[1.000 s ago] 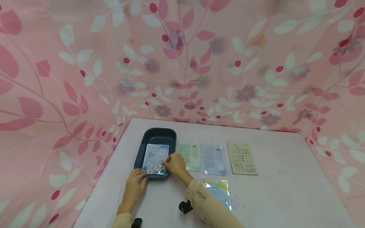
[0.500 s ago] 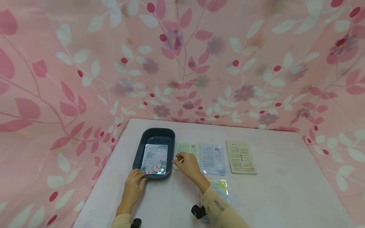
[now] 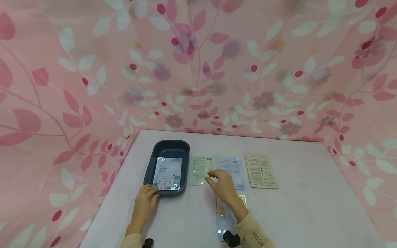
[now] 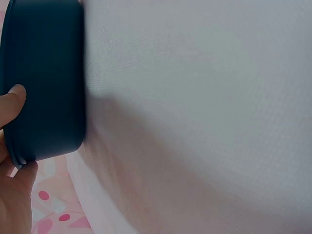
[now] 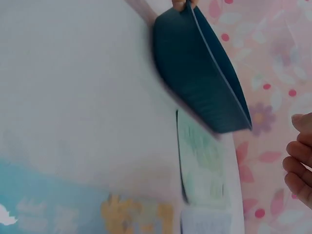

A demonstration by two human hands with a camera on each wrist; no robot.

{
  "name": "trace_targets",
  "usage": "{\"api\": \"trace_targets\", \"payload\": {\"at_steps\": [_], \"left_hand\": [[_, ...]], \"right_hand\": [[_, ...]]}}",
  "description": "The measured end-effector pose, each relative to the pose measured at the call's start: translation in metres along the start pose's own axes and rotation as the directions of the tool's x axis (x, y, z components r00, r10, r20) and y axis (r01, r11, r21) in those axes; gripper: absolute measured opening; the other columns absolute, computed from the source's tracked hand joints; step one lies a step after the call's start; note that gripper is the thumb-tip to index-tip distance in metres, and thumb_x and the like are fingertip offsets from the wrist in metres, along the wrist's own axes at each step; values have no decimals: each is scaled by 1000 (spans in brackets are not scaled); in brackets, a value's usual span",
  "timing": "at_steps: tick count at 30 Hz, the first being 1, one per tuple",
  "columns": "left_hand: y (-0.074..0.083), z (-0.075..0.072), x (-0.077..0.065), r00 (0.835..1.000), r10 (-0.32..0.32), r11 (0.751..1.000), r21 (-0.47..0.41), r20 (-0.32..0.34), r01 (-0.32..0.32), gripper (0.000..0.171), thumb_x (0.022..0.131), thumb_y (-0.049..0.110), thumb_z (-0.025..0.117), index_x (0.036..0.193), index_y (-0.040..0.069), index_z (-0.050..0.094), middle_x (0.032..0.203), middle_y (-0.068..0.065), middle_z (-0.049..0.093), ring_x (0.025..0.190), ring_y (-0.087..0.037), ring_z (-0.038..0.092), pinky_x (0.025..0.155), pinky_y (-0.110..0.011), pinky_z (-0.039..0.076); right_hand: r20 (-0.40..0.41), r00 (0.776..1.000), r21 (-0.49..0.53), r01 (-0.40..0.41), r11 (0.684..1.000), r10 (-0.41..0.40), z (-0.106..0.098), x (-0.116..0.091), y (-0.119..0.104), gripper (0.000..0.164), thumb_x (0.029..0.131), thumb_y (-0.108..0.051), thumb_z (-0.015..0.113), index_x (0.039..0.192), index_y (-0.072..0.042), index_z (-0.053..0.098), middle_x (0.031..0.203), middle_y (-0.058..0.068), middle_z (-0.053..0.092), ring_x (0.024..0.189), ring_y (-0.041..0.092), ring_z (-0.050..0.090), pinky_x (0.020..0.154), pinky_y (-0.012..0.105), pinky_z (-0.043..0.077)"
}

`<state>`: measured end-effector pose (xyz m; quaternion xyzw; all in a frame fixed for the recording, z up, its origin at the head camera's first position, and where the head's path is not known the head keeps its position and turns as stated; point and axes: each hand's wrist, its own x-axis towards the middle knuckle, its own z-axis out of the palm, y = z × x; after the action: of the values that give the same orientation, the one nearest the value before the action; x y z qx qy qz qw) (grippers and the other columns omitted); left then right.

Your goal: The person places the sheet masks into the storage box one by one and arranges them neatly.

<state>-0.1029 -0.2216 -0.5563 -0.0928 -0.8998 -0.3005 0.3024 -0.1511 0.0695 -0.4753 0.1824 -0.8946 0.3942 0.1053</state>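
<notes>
My left hand point(image 3: 144, 203) grips the near left corner of a dark blue plastic tray point(image 3: 170, 148). In the left wrist view the thumb point(image 4: 13, 103) lies on the tray's outer wall, with fingers at the rim. Inside the tray's near half lies a flat, shiny face mask packet point(image 3: 168, 174) printed with pink flowers. My right hand point(image 3: 224, 186) hovers over the edges of a green packet point(image 3: 198, 167) and a pale blue packet point(image 3: 231, 167). Its fingers are loosely bent and hold nothing, as the right wrist view also shows.
A beige packet point(image 3: 262, 171) with printed text lies farther right on the white-covered table point(image 3: 310, 206). Partly under the right forearm is a blue packet with yellow at its top point(image 3: 224, 220). Floral pink cloth point(image 3: 198, 69) surrounds the table.
My right hand has let go of the flowered packet and moved right, away from the tray. The packet stays in the tray, and my left hand keeps its place.
</notes>
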Motion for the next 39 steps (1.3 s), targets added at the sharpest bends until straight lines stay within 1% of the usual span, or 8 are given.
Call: {"api": "trace_targets", "payload": {"at_steps": [9,12,16,20,26,30,35,39], "left_hand": [[1,-2,-1,1000,-15,1000,3,-2,15,26,59,-15,79,81,-7,69,85,-20,66,92,-36,59,82,-44,49],[1,-2,-1,1000,-22,1000,-3,2,22,25,59,-15,79,81,-7,69,86,-20,66,92,-35,59,83,-45,49],[2,-2,0,999,-34,999,-6,10,34,25,60,-15,79,82,-7,69,87,-19,66,93,-35,59,83,-47,50],[3,-2,0,999,-40,999,-9,11,40,25,60,-16,78,82,-7,69,87,-19,67,93,-35,59,83,-48,50],[3,-1,0,999,-43,999,-14,6,43,25,60,-16,78,82,-7,69,87,-19,66,93,-33,59,83,-48,50],[3,-1,1,999,-40,999,-19,8,40,26,60,-16,79,82,-7,69,88,-19,66,93,-35,59,83,-48,50],[3,-1,1,999,-37,999,-18,11,37,26,60,-16,79,83,-7,69,88,-19,67,94,-35,59,83,-49,50],[2,0,1,999,-36,999,-17,8,36,26,60,-16,79,82,-7,69,87,-20,67,93,-35,59,83,-48,50]], "right_hand": [[-46,993,-51,-114,992,112,-25,-43,36,19,77,-8,76,92,2,69,89,13,70,81,26,67,72,38,57],[-62,988,-62,-149,987,145,-32,-56,44,21,76,-7,76,92,4,68,89,14,70,82,29,67,73,40,57],[-72,978,-103,-202,974,196,-38,-71,52,24,76,-7,76,93,7,67,90,17,69,82,32,66,73,42,57],[-68,962,-179,-271,946,263,-42,-85,60,28,77,-10,76,95,9,67,90,19,68,83,33,66,74,44,56],[-97,937,-269,-350,897,337,-45,-102,72,32,76,-13,76,96,10,66,89,22,67,83,36,65,74,47,54],[-101,921,-305,-388,870,376,-47,-111,78,35,75,-14,77,96,12,65,88,23,66,84,37,64,74,49,53],[-73,893,-332,-441,834,444,-49,-119,82,43,73,-17,78,96,16,63,87,25,65,83,39,63,73,49,53],[-53,878,-328,-466,822,477,-51,-125,84,46,73,-19,78,96,18,62,87,27,64,84,41,63,73,50,52]]}}
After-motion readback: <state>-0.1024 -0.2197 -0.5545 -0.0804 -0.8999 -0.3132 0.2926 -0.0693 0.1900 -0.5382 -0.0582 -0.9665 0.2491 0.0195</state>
